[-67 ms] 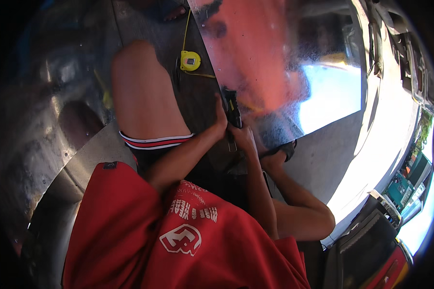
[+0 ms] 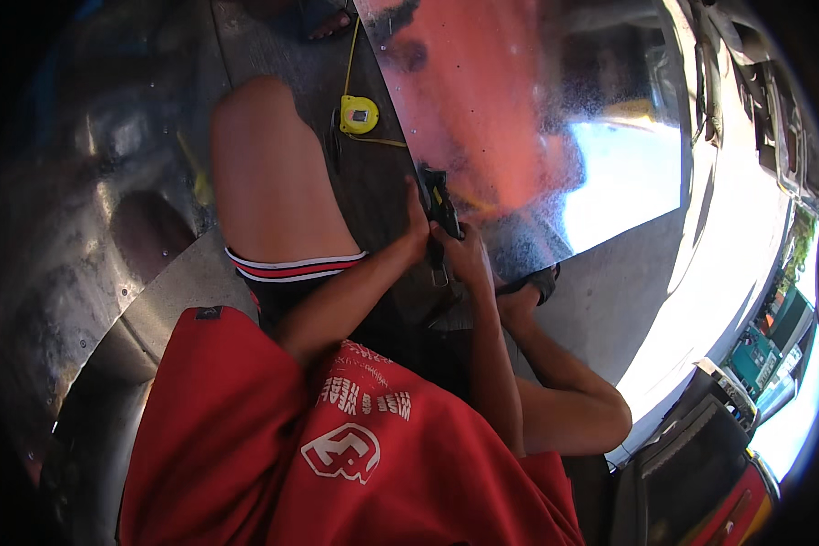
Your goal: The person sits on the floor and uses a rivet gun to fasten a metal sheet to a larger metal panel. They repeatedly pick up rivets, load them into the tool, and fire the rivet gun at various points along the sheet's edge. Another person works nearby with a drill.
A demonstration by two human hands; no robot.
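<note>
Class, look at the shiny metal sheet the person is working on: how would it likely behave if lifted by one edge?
The metal sheet looks thin and broad, so it would probably flex and wobble rather than stay rigid. Its mirror-smooth surface suggests it may slip in bare fingers. The straight edge near the black hand tool, held by the left hand and right hand, could be sharp.

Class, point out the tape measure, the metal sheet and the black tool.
tape measure [image 2: 358,115], head view, yellow case.
metal sheet [image 2: 519,100], head view, shiny face.
black tool [image 2: 440,206], head view, part above the hands.

yellow tape measure [image 2: 358,115], red shirt [image 2: 337,437], silver sheet [image 2: 537,127]
</note>
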